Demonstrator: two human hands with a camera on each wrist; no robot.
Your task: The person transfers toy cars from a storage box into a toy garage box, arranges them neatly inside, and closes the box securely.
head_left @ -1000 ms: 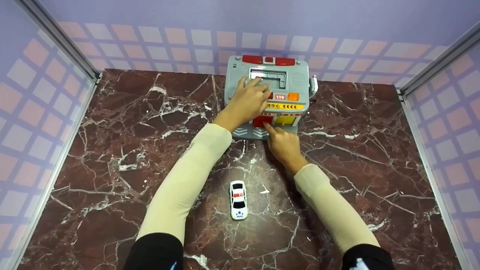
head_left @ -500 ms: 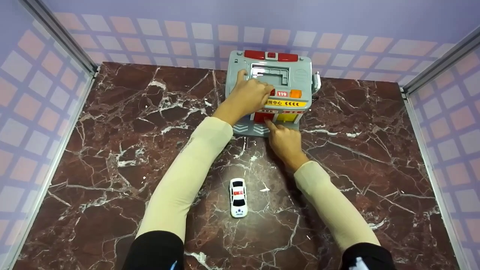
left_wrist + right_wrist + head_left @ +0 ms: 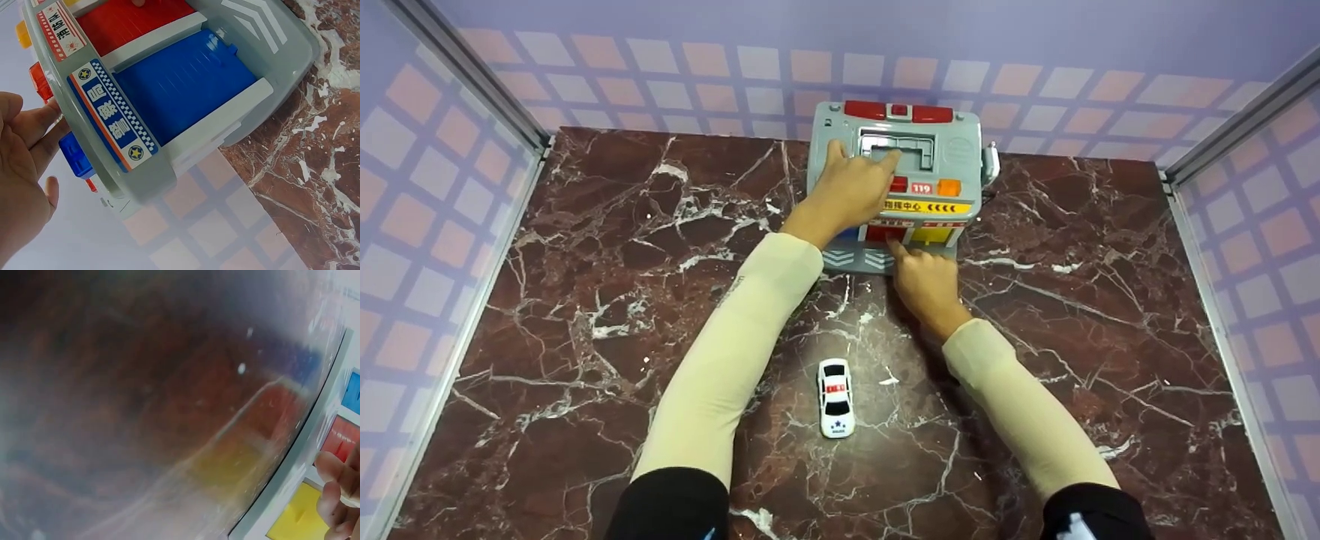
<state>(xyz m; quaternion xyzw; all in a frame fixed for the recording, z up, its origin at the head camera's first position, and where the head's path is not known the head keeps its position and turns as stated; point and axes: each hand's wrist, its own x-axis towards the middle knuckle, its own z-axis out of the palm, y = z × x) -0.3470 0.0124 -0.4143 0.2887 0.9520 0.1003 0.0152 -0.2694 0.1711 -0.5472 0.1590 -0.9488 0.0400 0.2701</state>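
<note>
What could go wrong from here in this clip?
The right hand has a finger at the red door; it might get pinched.
The left hand reaches over the toy station; pressure might slide it toward the wall behind.
The white toy car lies between the sleeves and could get knocked.
</note>
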